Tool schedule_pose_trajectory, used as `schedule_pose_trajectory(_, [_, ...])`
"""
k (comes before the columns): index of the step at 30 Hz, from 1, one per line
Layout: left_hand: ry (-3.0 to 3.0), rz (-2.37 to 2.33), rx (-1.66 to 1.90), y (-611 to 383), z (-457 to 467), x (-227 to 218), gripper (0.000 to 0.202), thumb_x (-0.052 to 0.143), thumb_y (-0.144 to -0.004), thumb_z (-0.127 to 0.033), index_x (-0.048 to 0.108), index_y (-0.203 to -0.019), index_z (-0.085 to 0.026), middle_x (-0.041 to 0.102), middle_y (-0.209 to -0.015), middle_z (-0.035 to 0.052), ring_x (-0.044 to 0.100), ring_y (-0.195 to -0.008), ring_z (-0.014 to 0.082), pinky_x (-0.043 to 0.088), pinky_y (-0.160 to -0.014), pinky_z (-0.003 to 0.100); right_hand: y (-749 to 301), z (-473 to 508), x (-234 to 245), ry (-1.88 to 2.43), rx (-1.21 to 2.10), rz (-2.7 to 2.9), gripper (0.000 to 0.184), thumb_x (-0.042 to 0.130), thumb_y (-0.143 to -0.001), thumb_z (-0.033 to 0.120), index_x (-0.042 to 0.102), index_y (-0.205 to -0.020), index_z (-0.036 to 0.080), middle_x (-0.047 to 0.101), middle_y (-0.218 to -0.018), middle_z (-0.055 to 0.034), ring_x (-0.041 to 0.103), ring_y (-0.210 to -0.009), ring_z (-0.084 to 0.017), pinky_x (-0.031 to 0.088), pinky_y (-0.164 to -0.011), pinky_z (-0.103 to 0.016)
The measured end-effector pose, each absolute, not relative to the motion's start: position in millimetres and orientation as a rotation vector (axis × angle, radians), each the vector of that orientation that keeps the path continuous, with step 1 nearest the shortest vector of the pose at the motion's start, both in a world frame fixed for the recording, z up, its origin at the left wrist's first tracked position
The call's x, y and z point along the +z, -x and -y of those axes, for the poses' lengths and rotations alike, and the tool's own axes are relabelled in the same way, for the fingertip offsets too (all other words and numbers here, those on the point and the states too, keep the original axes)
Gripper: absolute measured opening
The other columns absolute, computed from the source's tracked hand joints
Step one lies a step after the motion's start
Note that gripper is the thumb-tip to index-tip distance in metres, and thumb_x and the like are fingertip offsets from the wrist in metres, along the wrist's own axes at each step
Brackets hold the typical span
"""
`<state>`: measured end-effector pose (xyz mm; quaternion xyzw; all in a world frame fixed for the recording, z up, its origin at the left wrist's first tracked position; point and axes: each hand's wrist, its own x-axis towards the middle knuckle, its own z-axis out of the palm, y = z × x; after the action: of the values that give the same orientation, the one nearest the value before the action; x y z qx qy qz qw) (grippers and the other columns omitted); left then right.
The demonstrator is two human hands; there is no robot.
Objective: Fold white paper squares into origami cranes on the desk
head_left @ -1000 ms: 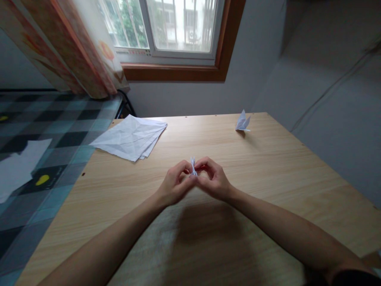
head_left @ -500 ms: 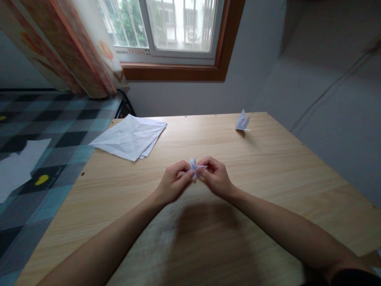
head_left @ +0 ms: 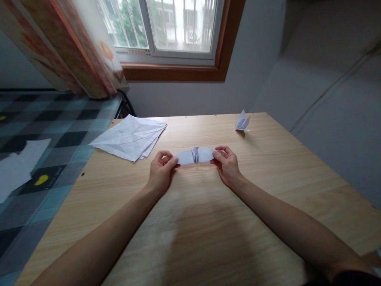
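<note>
A small folded white paper figure (head_left: 195, 155) with two wings spread flat hangs just above the wooden table (head_left: 268, 178) at its middle. My left hand (head_left: 160, 173) pinches the tip of the left wing. My right hand (head_left: 228, 166) pinches the tip of the right wing. The wings are stretched out sideways between the two hands, and a small folded ridge stands up at the centre of the figure.
A stack of creased white paper sheets (head_left: 131, 136) lies at the table's back left. A finished folded paper figure (head_left: 242, 121) stands at the back right. A bed with a checked cover (head_left: 38, 139) and loose paper borders the left edge. A window and curtain are behind.
My hands have moved apart and a little farther from me, drawing the paper figure's wings out flat from a tight bundle held between the fingertips.
</note>
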<state>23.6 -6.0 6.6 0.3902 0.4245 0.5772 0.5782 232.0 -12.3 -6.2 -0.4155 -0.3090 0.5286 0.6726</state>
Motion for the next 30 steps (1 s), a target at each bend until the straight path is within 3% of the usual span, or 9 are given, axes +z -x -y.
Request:
schedule_pose_trajectory(10, [-0.862,-0.923,1.338,-15.7,0.2,6.9,0.038,0.082,-0.059,-0.023,0.05,-0.079,-0.02,0.057,-0.07,-0.0054,0.06,-0.061,0.0092,0.052,-0.06,0.023,-240.8,7.6,-3.7,0.914,1.271,0.634,0.036,0.082,-0.057,0.025,0.057,-0.082,0.02,0.062,-0.062,0.008,0.058,-0.049,-0.006,0.051,-0.047,-0.016])
schedule_pose_trajectory(30, [-0.812,-0.915,1.334,-13.0,-2.2,4.3,0.038,0.083,-0.06,-0.022,0.051,-0.08,-0.02,0.058,-0.065,-0.0067,0.063,-0.059,0.0103,0.051,-0.06,0.023,-250.5,-0.4,-7.5,0.942,1.21,0.666,0.031,0.082,-0.056,0.022,0.06,-0.077,0.019,0.06,-0.061,0.0087,0.053,-0.045,-0.003,0.044,-0.043,-0.013])
